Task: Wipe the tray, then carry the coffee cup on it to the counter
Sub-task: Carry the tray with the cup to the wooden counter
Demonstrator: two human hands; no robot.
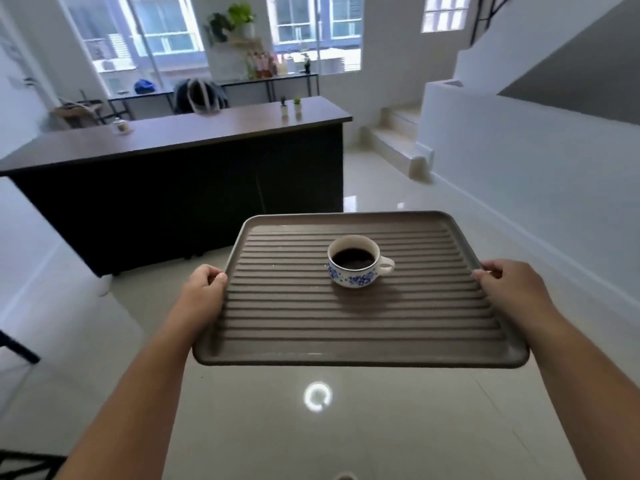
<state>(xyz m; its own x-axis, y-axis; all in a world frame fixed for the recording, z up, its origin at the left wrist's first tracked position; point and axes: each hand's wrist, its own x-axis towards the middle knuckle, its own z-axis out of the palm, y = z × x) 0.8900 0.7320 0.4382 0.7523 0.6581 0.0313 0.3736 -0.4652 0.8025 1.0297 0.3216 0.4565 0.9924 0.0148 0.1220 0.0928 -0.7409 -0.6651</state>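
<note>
I hold a brown ribbed tray (311, 327) level in the air over the glossy floor. My left hand (205, 284) grips its left rim and my right hand (506, 279) grips its right rim. A white coffee cup (353, 261) with a blue flower pattern stands upright a little right of the tray's middle, full of dark coffee, its handle pointing right. The counter (194, 133), with a dark brown top and a black front, stands ahead and to the left.
On the counter stand two small potted plants (291, 106) and a small jar (121, 126). A person sits behind it. Steps (394, 140) and a white stair wall rise on the right. A dark table leg (17, 348) shows at the left edge.
</note>
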